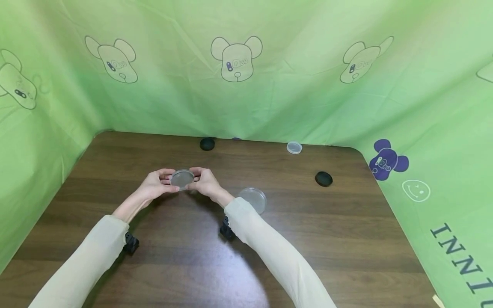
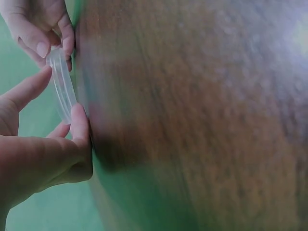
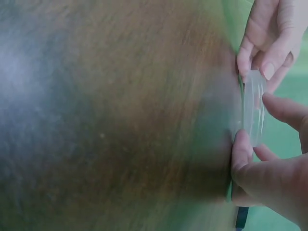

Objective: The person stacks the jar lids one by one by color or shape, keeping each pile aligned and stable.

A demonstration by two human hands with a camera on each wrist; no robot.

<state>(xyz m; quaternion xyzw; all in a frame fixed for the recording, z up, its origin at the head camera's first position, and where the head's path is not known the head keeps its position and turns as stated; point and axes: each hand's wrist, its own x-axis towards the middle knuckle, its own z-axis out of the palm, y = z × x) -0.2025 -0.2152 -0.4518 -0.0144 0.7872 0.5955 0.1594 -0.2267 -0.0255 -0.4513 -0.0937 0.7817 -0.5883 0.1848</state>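
Note:
Both hands hold a clear round plastic lid (image 1: 182, 179), shallow and ridged along its side, at the left-centre of the table. My left hand (image 1: 157, 184) grips its left edge with thumb and fingertips, and my right hand (image 1: 206, 183) pinches the opposite edge. The two wrist views show the lid (image 2: 61, 85) nearly edge-on, close over the wood. A larger clear round lid (image 1: 255, 199) lies on the table to the right of my right wrist, partly covered by the sleeve.
On the brown wooden table (image 1: 185, 273), a black round lid (image 1: 207, 144) lies at the back edge. A smaller translucent lid (image 1: 294, 147) is at the back right, with another black lid (image 1: 324, 179) nearer. Green printed cloth (image 1: 165, 98) surrounds the back and sides.

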